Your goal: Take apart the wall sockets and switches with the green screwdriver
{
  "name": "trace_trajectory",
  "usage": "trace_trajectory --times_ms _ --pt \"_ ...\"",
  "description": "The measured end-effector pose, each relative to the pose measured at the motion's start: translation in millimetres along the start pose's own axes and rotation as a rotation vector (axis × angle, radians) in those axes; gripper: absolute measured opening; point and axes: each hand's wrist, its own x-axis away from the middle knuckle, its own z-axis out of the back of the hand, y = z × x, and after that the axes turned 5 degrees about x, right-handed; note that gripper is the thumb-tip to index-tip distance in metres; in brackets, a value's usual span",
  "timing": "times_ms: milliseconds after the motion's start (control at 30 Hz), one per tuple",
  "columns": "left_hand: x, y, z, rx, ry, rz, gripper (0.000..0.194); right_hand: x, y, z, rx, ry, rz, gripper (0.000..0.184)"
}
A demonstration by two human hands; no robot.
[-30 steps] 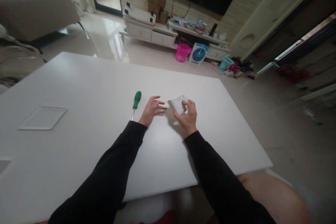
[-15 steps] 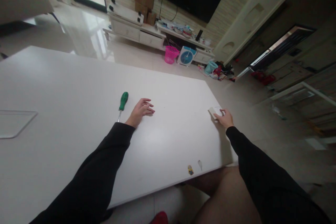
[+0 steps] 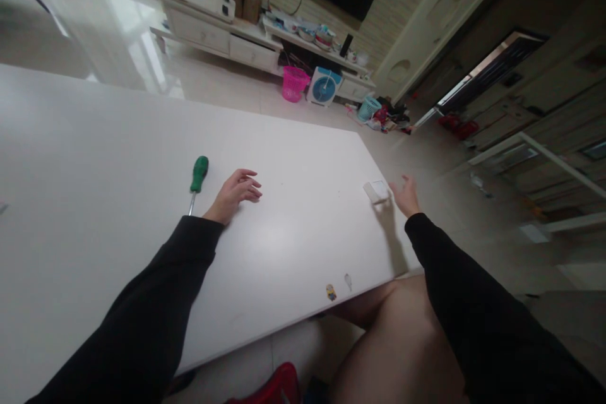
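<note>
A small white box (image 3: 377,191) stands near the right edge of the white table (image 3: 293,233). Just to its right, my right hand (image 3: 406,194) is held apart from it, fingers spread and nothing in them. My left hand (image 3: 237,192) rests on the tabletop with its fingers loosely stretched and apart, holding nothing. Beside that hand, on its left, lies a screwdriver with a green handle (image 3: 200,173); part of its metal shaft is hidden by my black sleeve.
A yellow cartoon sticker (image 3: 331,292) and a small pale mark (image 3: 348,281) are at the table's near edge. Beyond the table stand a pink basket (image 3: 294,84), a blue and white fan (image 3: 324,86) and a low white cabinet (image 3: 201,31). My legs are under the near edge.
My right hand has let go of the white box and drawn off to its right. The camera view has shifted, while my left hand keeps its pose beside the screwdriver.
</note>
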Motion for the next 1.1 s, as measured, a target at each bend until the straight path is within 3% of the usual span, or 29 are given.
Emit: trace_trajectory --times_ms 100,167,233,267,333,400,467,667,867,1000,1100 --pt "-0.4 -0.9 1.3 -0.015 -0.017 -0.006 0.045 16.1 -38.7 33.5 -0.055 0.002 0.076 0.043" --pt "-0.2 -1.0 2.4 -0.029 -0.031 -0.009 0.043 50.3 -71.2 44.1 -0.082 -0.102 0.330 0.021" --pt "0.6 -0.5 3.3 -0.050 -0.041 -0.008 0.041 99.1 -105.2 42.5 -0.109 -0.175 0.639 0.010" --pt "1.1 -0.3 3.5 -0.062 -0.044 -0.008 0.040 124.9 -121.6 38.1 -0.113 -0.258 0.821 0.010" --pt "2.6 -0.3 3.9 -0.093 -0.049 -0.016 0.037 170.0 -150.3 26.3 -0.023 -0.551 1.203 0.012" --pt "4.3 -1.0 4.2 -0.146 -0.059 -0.036 0.033 198.4 -171.0 16.2 0.043 -0.751 1.426 0.007" --pt "5.7 -2.1 5.0 -0.221 -0.070 -0.065 0.028 209.0 -182.7 11.4 0.067 -0.840 1.448 0.009" --pt "6.7 -4.1 6.6 -0.403 -0.084 -0.133 0.021 214.1 -186.9 11.6 0.049 -0.975 1.287 0.011" --pt "25.9 1.6 -12.8 -0.717 -0.118 -0.412 0.016 237.1 -184.5 -2.7 0.022 -1.090 1.322 0.008" --pt "63.3 28.7 -20.2 -0.882 -0.270 -0.442 0.007 229.3 -183.2 -4.6 0.024 -1.005 1.225 0.007" --pt "94.2 69.0 -3.8 -1.034 -0.359 -0.420 0.007 217.7 -181.1 -0.4 -0.013 -0.966 1.129 0.010"
